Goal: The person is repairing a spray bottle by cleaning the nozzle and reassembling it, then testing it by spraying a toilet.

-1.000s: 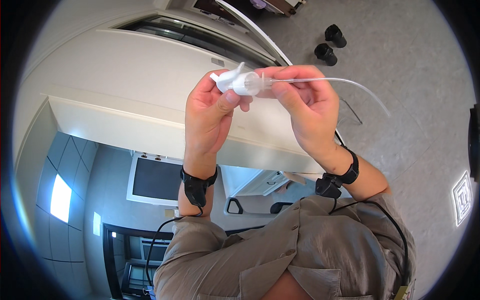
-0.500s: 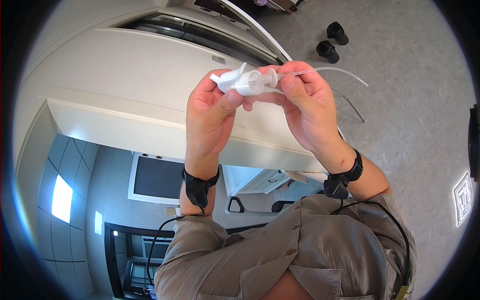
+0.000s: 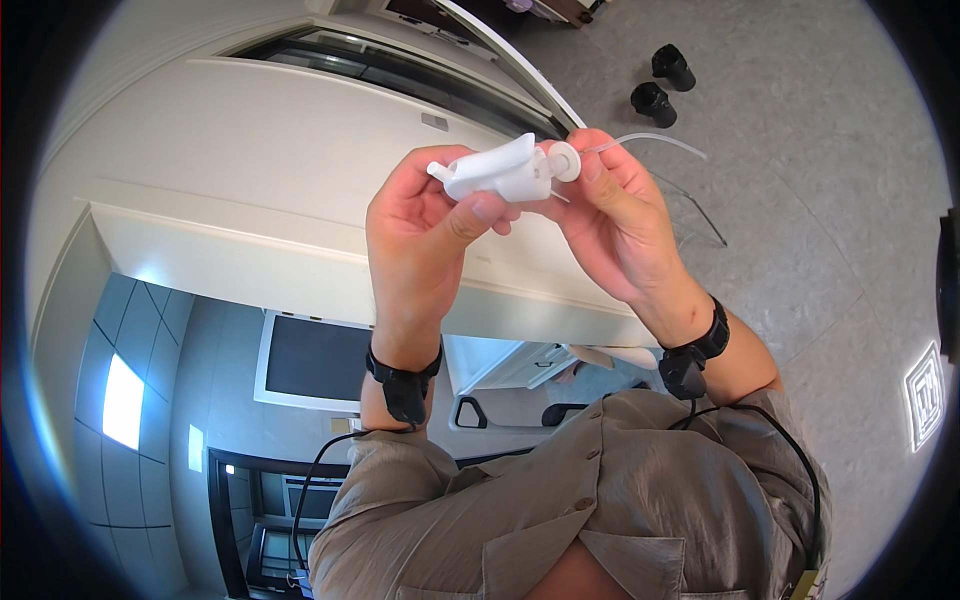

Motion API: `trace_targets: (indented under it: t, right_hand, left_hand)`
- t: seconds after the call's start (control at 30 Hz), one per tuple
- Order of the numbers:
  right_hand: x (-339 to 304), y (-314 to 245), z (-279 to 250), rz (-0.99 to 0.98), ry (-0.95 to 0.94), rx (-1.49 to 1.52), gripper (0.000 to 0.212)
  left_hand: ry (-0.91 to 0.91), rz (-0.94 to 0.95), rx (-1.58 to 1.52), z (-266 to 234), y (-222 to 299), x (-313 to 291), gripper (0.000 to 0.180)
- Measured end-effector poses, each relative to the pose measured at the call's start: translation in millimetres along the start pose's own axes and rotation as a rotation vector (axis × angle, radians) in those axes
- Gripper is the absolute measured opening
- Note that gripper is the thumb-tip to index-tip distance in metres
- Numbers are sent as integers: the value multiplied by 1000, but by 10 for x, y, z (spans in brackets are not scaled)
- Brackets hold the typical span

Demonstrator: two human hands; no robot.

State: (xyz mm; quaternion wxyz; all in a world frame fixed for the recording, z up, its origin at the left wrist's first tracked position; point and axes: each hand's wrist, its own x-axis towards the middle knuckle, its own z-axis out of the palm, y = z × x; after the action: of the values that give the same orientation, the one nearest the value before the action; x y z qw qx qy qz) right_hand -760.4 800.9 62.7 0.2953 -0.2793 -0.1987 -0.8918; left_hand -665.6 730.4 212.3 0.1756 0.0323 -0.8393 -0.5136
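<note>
Over the right end of the white counter (image 3: 250, 145), held up clear of its surface, I see a white plastic body (image 3: 495, 175) lying almost level between the person's two hands. The left hand (image 3: 415, 225) is closed around it, thumb pressed along the near side and fingers curled behind, with the narrow spout (image 3: 437, 171) pointing left past the fingertips. That grip seems chosen to steady the body while leaving its right end free of fingers, facing the other hand.

Just there, the right hand (image 3: 625, 225) pinches between thumb and fingers around the place where a clear tube (image 3: 650, 138) meets a pale round disc (image 3: 566, 161). Holding so close to the disc probably gives finer control than holding the soft tube farther out, whose loose end simply arcs away to the right. A translucent stem bridges disc and body; from where I stand, I cannot tell how deep it sits.

Black bands (image 3: 405, 395) circle both wrists, strapped well back, which leaves the fingers unhindered. Far right, two black containers (image 3: 663, 87) lie on the grey floor (image 3: 800, 200), well apart from the hands.
</note>
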Motion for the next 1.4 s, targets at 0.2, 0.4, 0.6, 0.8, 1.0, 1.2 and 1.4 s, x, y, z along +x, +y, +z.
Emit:
trace_targets:
  t: [0.2, 0.4, 0.6, 0.8, 1.0, 1.2, 1.4]
  right_hand:
    - [16, -4, -12, 33, -5, 36, 29]
    - [10, 10, -12, 88, -2, 127, 31]
    - [15, 38, -22, 102, -36, 184, 32]
    - [-1, 61, -25, 49, 17, 61, 30]
    - [-17, 66, 86, -61, 84, -128, 26]
    - [-49, 45, 191, -153, 148, -349, 19]
    - [-42, 45, 233, -259, 146, -536, 17]
  left_hand:
    - [-4, 17, -17, 15, -19, 17, 31]
    - [-4, 4, -21, 45, 34, -11, 32]
    - [-5, 20, 21, 74, 52, -37, 33]
    - [81, 16, 99, 76, 26, -31, 30]
    - [40, -23, -33, -53, -43, -33, 32]
    - [64, 5, 30, -65, -97, -73, 33]
    - [92, -9, -34, -103, -132, -92, 33]
